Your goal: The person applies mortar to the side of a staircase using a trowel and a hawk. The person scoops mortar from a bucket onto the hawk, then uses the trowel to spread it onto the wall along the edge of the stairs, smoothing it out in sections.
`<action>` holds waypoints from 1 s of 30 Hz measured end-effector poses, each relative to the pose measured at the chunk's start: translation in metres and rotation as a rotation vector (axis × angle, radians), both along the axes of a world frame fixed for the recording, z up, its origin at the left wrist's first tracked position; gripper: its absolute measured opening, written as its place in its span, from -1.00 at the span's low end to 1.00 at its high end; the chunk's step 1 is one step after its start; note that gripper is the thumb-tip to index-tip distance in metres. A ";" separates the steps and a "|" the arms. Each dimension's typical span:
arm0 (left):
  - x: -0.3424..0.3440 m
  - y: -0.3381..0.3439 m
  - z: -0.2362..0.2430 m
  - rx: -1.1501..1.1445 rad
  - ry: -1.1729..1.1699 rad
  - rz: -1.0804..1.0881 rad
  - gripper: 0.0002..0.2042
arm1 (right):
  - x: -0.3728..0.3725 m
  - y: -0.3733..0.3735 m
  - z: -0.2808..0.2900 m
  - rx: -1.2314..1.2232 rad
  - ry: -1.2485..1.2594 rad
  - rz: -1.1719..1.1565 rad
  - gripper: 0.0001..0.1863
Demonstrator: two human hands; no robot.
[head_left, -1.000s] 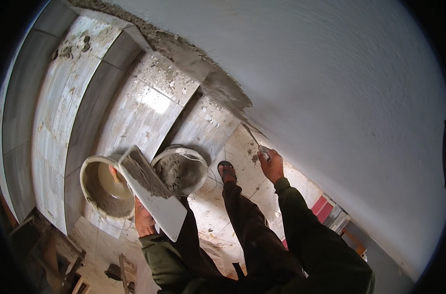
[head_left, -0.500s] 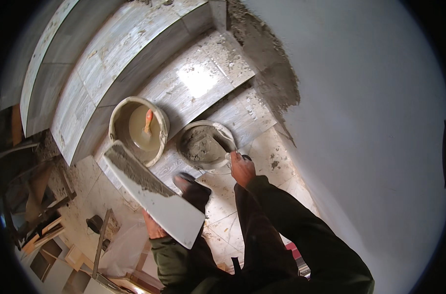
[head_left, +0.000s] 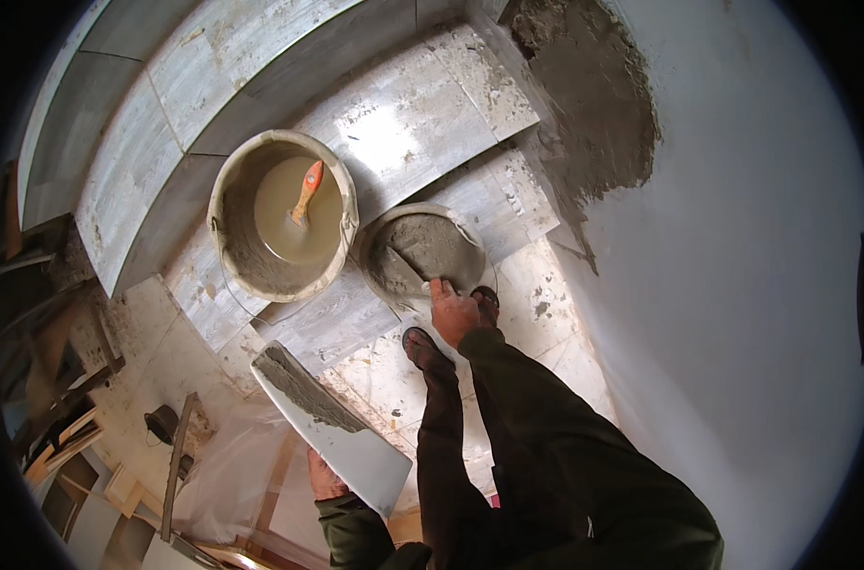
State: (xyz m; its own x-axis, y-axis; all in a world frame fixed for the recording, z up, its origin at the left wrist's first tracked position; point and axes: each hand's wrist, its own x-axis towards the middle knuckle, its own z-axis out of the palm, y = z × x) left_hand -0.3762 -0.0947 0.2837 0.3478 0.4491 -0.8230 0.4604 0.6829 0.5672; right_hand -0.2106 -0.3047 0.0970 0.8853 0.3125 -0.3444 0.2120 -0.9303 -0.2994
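My left hand (head_left: 325,478) grips a long white plastering float (head_left: 373,467) from below, its fingers partly hidden under it. Grey mortar (head_left: 308,388) coats the float's far side. In my right hand (head_left: 454,313) is a trowel (head_left: 401,271), gripped by a handle that the fingers cover. Its blade dips into wet grey mortar (head_left: 441,242) inside a round bucket (head_left: 417,208). Beside that, to the left, a larger bucket (head_left: 234,176) holds cloudy water. A paintbrush with an orange handle (head_left: 308,190) stands tilted in the water.
Tiled steps (head_left: 403,123) spattered with mortar rise beyond the buckets. To the right is a pale wall (head_left: 736,285) with a fresh mortar patch (head_left: 593,95). Wood pieces (head_left: 66,446) and plastic sheeting (head_left: 227,465) lie at left. My sandalled feet (head_left: 422,347) stand close to the mortar bucket.
The trowel has swung leftward through the mortar, and its blade now shows at the bucket's near left. The float has moved down and right. One foot has shifted toward the other.
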 end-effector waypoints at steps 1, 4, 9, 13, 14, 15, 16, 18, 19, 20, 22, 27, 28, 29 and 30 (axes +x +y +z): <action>-0.001 0.001 -0.002 0.053 0.071 -0.046 -0.77 | -0.004 0.003 0.000 0.041 0.080 -0.026 -0.62; -0.007 0.012 -0.012 0.107 0.091 -0.217 -0.78 | -0.015 0.010 -0.012 0.048 0.157 -0.079 -0.44; 0.000 0.022 -0.008 0.093 0.052 -0.347 -0.81 | -0.030 -0.007 -0.028 0.430 0.281 -0.500 -0.52; -0.017 0.047 -0.020 -0.190 0.069 -0.227 -0.80 | -0.037 -0.023 0.006 0.638 0.429 -0.759 -0.58; -0.035 0.056 -0.031 -0.052 0.072 -0.400 -0.80 | -0.035 -0.024 0.022 0.628 0.378 -0.771 -0.61; -0.037 0.059 -0.033 0.092 0.073 -0.575 -0.79 | -0.035 -0.031 0.032 0.619 0.326 -0.788 -0.65; -0.040 0.061 -0.031 0.098 0.067 -0.589 -0.79 | -0.037 -0.041 0.029 0.628 0.317 -0.798 -0.65; -0.034 0.047 -0.028 0.024 0.071 -0.409 -0.78 | -0.037 -0.075 0.034 0.756 0.253 -0.936 -0.73; -0.044 0.054 -0.038 0.016 0.068 -0.422 -0.78 | -0.039 -0.093 0.038 0.843 0.235 -1.034 -0.77; -0.067 0.080 -0.045 0.012 0.086 -0.467 -0.79 | -0.021 -0.092 0.062 0.907 0.352 -1.131 -0.78; -0.065 0.077 -0.047 -0.028 0.110 -0.540 -0.79 | -0.010 -0.125 0.063 0.955 0.260 -1.166 -0.79; -0.044 0.045 -0.039 -0.137 0.194 -0.224 -0.73 | 0.037 -0.185 0.031 0.761 0.403 -1.332 -0.71; -0.043 0.044 -0.035 -0.125 0.206 -0.207 -0.73 | 0.051 -0.184 0.027 0.747 0.443 -1.351 -0.71; -0.039 0.037 -0.033 -0.144 0.182 -0.233 -0.71 | 0.060 -0.194 0.017 0.735 0.452 -1.345 -0.71; -0.038 0.032 -0.034 -0.164 0.158 -0.257 -0.69 | 0.068 -0.202 0.008 0.703 0.422 -1.387 -0.72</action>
